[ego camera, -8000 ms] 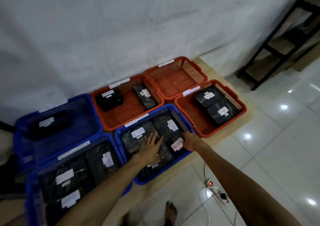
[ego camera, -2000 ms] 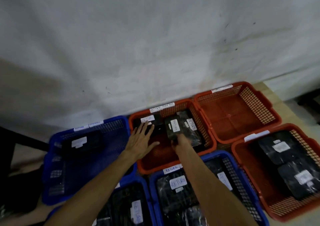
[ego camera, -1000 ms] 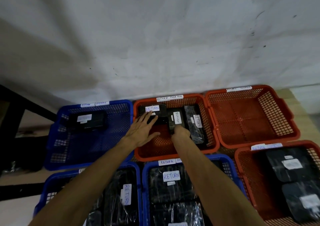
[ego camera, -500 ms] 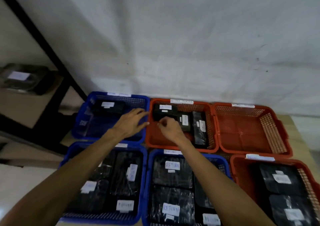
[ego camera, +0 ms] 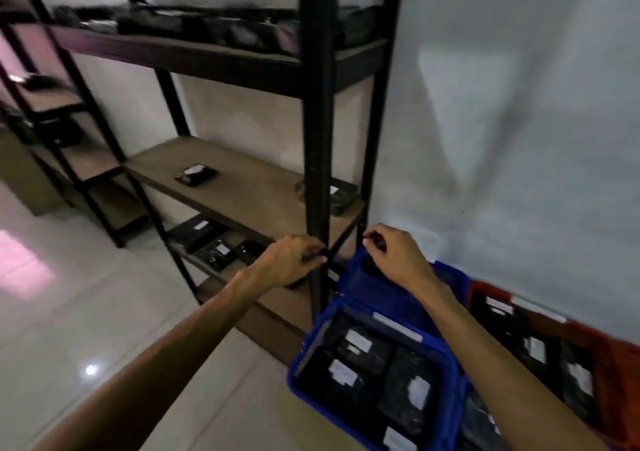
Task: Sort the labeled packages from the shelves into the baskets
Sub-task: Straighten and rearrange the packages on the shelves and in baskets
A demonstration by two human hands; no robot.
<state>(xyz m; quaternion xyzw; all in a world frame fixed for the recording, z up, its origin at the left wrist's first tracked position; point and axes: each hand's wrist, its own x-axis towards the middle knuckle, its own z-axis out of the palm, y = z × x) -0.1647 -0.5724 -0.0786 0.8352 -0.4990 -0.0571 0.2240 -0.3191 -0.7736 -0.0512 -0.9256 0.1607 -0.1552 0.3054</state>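
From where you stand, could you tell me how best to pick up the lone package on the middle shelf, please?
Pinch the package across its short sides, coming from above at the shelf's open front. It lies flat, label up, with bare board all around, so probably nothing blocks that grip.

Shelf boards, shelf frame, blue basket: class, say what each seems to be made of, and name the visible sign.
Shelf boards: likely wood or laminated board, matte brown, flat slabs. Shelf frame: probably metal, black painted, thin straight uprights. Blue basket: apparently moulded plastic, slightly glossy, perforated walls with a rounded rim.
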